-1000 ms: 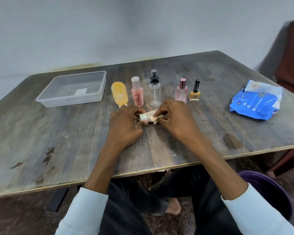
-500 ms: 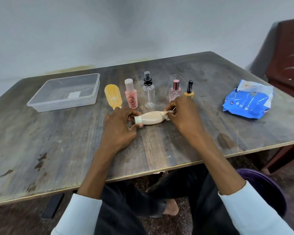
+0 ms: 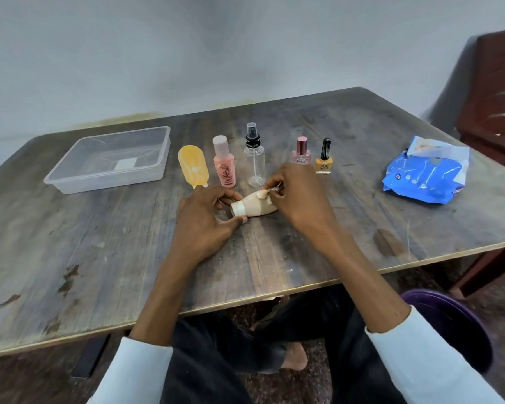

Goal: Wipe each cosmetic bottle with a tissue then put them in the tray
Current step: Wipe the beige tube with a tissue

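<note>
Right above the table's (image 3: 99, 258) middle, left hand (image 3: 204, 220) pinches the beige bottle's (image 3: 257, 207) cap end while right hand (image 3: 301, 196) pinches a tissue wad (image 3: 264, 194) against it, and honestly that loose fingertip hold could let it roll into the upright bottles just behind.

Six cosmetic bottles are out: one beige bottle (image 3: 255, 207) pinched at its cap by the fingers (image 3: 236, 196) of the left hand, and five standing in a row just beyond the fingers: yellow tube (image 3: 193, 167), pink bottle (image 3: 224, 161), clear spray bottle (image 3: 254, 156), pink perfume bottle (image 3: 301, 153), yellow nail polish (image 3: 324, 158). One scrap of tissue (image 3: 263, 193) sits at the right fingertips (image 3: 270, 186). One clear tray (image 3: 111, 158) lies far left of the fingers, and one blue wipes pack (image 3: 426, 170) far right.
</note>
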